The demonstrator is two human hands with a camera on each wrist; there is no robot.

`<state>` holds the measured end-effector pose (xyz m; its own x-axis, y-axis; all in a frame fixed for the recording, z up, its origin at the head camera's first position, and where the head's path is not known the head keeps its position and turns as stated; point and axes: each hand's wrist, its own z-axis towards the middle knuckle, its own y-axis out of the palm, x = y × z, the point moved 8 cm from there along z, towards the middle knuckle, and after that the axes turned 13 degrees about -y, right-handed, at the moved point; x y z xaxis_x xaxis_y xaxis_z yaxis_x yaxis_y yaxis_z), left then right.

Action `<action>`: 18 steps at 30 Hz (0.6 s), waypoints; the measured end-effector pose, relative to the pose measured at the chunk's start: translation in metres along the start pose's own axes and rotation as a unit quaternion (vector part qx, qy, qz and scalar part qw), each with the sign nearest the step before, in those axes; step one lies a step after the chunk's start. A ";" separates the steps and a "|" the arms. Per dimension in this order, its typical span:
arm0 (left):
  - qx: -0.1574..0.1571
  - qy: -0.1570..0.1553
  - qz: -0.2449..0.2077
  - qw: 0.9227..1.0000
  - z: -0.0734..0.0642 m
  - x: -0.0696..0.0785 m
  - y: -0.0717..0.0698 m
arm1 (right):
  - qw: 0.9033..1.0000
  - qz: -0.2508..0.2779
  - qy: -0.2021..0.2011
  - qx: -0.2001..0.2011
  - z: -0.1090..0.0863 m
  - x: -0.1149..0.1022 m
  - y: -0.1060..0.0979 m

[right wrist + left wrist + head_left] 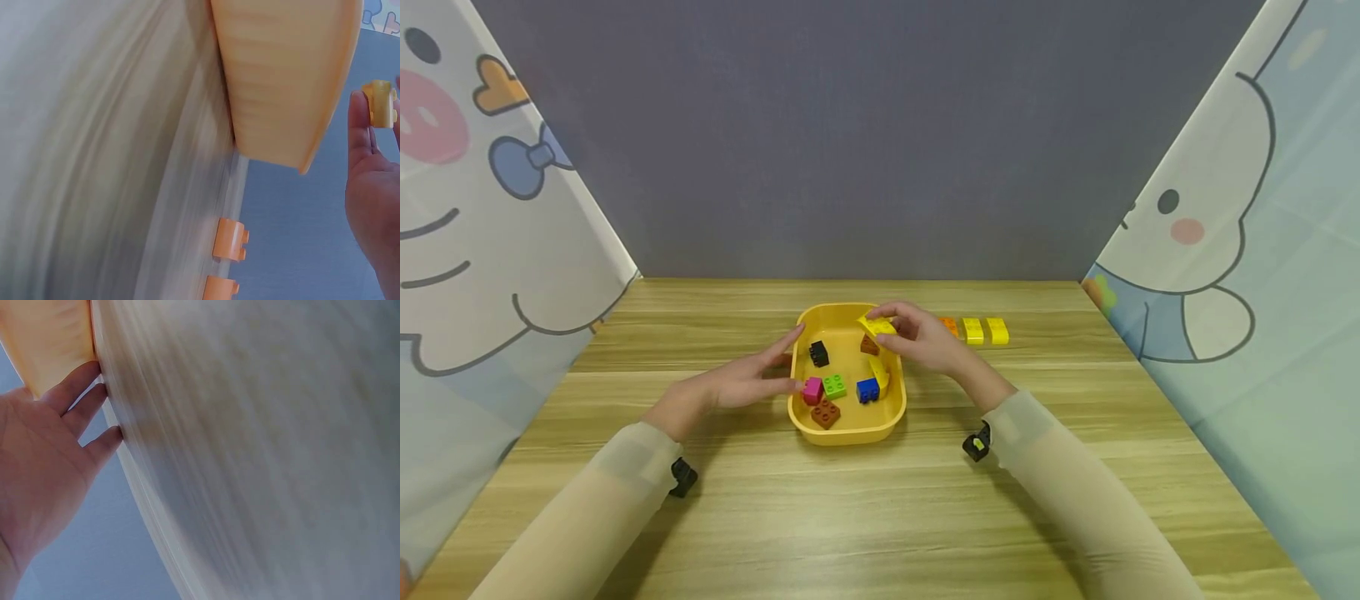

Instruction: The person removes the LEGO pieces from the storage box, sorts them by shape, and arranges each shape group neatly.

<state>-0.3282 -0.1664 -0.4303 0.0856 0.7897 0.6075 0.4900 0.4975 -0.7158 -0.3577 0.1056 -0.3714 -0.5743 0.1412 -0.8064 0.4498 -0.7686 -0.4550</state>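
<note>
Above the far right part of a yellow plastic bin (848, 436), my right hand (925, 340) pinches a yellow toy building block (880, 326) between thumb and fingers. Its studs show in the right wrist view, where the block (381, 104) is higher than the bin's rim. My left hand (741, 381) rests against the bin's left side with fingers spread and fairly straight, the thumb over the rim by a pink block (812, 391). Inside lie a black block (818, 354), a green block (834, 387), a blue block (868, 390), two brown blocks (825, 413) and a curved yellow piece (878, 377).
Right of the bin, an orange block (951, 326) and two yellow blocks (973, 331) stand in a row on the wooden table (850, 517), the orange one partly behind my right hand. A grey panel (865, 142) rises at the back, with cartoon-printed cloths (1247, 208) at both sides.
</note>
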 end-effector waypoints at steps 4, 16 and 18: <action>-0.002 -0.002 0.001 1.000 0.000 -0.001 0.000 | 1.000 -0.004 -0.003 -0.001 -0.005 0.000 -0.003; 0.001 -0.002 0.008 1.000 -0.002 0.000 0.000 | 0.998 0.026 0.024 0.057 -0.030 0.001 -0.041; 0.001 -0.003 0.008 1.000 -0.002 0.000 0.000 | 0.996 0.043 0.031 0.069 -0.036 0.004 -0.050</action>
<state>-0.3264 -0.1672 -0.4291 0.0871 0.7995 0.5943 0.4867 0.4864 -0.7256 -0.3574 0.1667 -0.3653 -0.4919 0.1063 -0.8641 0.3948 -0.8574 -0.3302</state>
